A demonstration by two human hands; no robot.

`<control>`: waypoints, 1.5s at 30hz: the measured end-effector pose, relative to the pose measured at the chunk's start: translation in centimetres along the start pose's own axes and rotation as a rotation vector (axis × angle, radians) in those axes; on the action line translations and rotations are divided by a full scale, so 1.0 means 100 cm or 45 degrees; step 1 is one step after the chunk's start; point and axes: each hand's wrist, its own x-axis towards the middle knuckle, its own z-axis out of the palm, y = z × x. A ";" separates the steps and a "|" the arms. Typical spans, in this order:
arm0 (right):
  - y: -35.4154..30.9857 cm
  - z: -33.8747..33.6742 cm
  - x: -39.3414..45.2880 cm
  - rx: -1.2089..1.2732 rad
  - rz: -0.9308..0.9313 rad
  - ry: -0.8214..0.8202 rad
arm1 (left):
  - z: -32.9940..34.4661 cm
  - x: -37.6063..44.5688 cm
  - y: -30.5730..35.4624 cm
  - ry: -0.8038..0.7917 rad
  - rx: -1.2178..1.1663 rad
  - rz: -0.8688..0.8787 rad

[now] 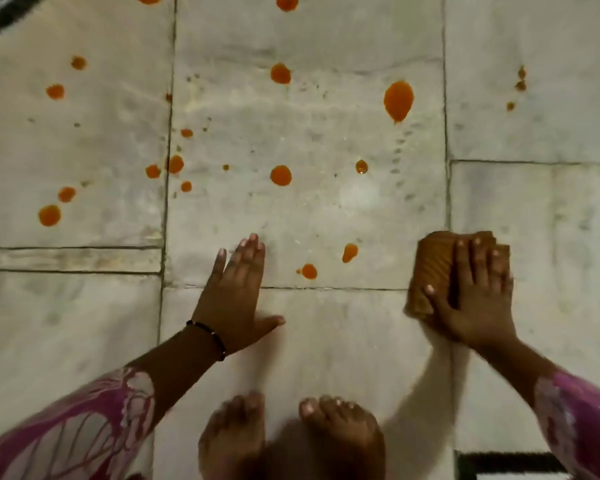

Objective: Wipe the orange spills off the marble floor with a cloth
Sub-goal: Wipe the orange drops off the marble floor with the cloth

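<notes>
Several orange spills dot the pale marble floor (pixel 326 209): a large drop (pixel 398 100) at upper right, a round one (pixel 280 175) in the middle, and two small ones (pixel 349 252) (pixel 309 271) nearest my hands. My right hand (pixel 477 296) lies flat on a folded brown ribbed cloth (pixel 432 268), pressing it on the floor to the right of the spills. My left hand (pixel 234 296) rests flat on the floor with fingers together and thumb out, holding nothing, just left of the two near drops.
My bare feet (pixel 291 434) stand at the bottom centre. A black-and-white rug edge (pixel 510 465) shows at bottom right, and another dark-patterned edge (pixel 0 15) at top left. More orange drops (pixel 49 215) spread across the left tile. Grout lines cross the floor.
</notes>
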 end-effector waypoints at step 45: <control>-0.076 0.007 0.077 -0.223 -0.862 0.355 | 0.039 0.022 -0.050 0.134 -0.034 0.247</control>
